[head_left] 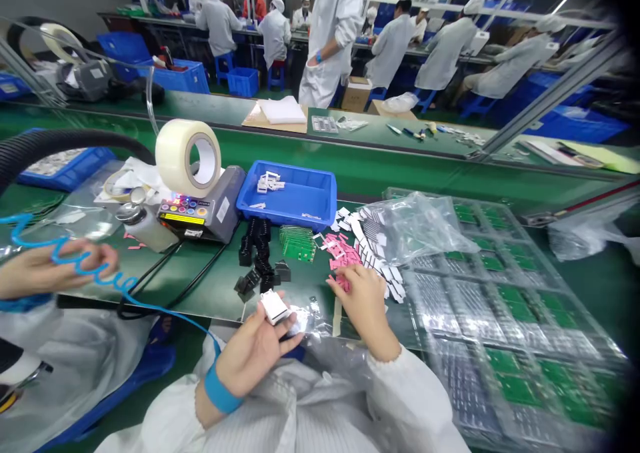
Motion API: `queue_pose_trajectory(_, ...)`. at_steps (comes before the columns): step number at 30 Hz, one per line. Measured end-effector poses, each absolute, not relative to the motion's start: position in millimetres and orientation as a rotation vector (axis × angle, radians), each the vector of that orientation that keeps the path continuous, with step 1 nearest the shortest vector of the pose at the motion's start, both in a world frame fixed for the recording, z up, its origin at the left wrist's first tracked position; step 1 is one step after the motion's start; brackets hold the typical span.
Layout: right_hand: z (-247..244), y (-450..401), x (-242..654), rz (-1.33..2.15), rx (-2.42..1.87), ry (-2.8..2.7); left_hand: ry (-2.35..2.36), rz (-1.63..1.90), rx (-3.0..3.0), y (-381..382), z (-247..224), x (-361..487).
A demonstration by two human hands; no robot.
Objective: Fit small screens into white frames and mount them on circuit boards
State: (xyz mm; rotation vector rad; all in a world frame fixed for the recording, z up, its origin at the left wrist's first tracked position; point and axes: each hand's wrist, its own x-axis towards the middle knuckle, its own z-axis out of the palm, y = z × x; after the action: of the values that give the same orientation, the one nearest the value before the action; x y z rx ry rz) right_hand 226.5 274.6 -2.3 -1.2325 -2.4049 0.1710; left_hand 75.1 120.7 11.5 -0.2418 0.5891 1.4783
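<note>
Head view: the person's left hand [253, 354] is lying palm up just off the near edge of the green surface [200, 296], with its wrist turned outward and a blue wrist strap [223, 389] around it. It is holding a small white plastic block [274, 308] out over a crumpled clear plastic sheet [305, 326]. The thumb is pressing on the block from above while the slightly spread fingers [283, 341] are supporting it from below, a light pinch that seems well suited to keeping the block steady without crowding its faces. The right hand [366, 305] is reaching in from the lower right, its wrist arched and its fingers [345, 281] curving down onto a loose scatter of pink pads [340, 253]. Whether they are pinching a pad I cannot tell, because the hand's back hides the tips; working from above like this appears sensible for picking through so loose a pile. White-and-black strips [377, 256] are lying just beyond the hand, and green circuit boards [297, 243] and black plastic parts [257, 253] are sitting to its left. A blue tray [286, 196] holding white pieces is standing further out. Well apart at far left, a co-worker's hand [60, 270] is resting among the loops of a blue coiled cord [87, 270].
</note>
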Motion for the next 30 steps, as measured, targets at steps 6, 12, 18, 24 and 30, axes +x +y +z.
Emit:
queue_pose_trajectory(6, -19, 288, 223, 0.059, -1.233, -2.473, 0.617, 1.512, -0.102, 123, 19, 74)
queue_pose_trajectory(12, 43, 255, 210, 0.291, -0.623, -2.449, 0.797, 1.595, 0.1, 117, 28, 68)
queue_pose_trajectory(18, 92, 228, 200, 0.047, -0.204, -2.567, 0.807, 1.603, 0.224, 115, 34, 65)
queue_pose_trajectory(24, 95, 224, 187, 0.085, -0.075, -2.563, 0.772, 1.608, 0.181, 114, 36, 64)
queue_pose_trajectory(30, 62, 214, 170, 0.627, -0.217, -2.129, 0.69, 1.645, 0.055, 112, 38, 60)
